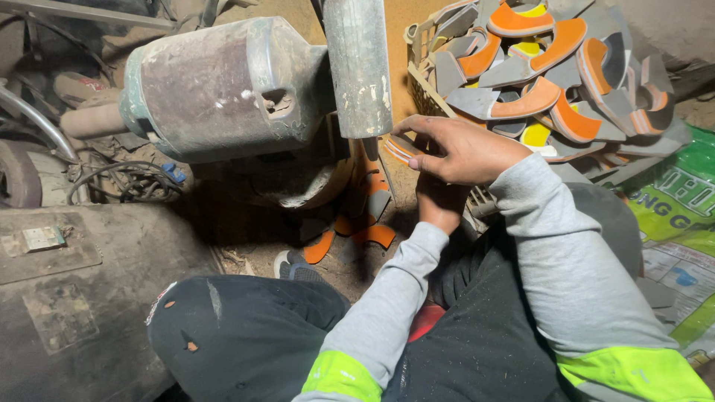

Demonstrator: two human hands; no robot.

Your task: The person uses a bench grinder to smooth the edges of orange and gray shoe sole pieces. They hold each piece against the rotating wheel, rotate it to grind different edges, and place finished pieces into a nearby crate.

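Note:
My right hand (465,152) is closed on a flat curved grey-and-orange piece (401,149) and holds its edge against the lower end of an upright grey metal cylinder (357,67) of a machine. My left hand (441,202) lies directly under the right hand, in shadow. Its fingers are hidden, so what it grips cannot be made out. Both arms wear grey sleeves with yellow-green bands.
A wire basket (421,82) at the upper right is heaped with several similar grey, orange and yellow pieces. More pieces (357,223) lie on the dirt floor below the machine. A large dusty motor housing (223,89) sits to the left, and printed green sacks (674,216) lie at the right.

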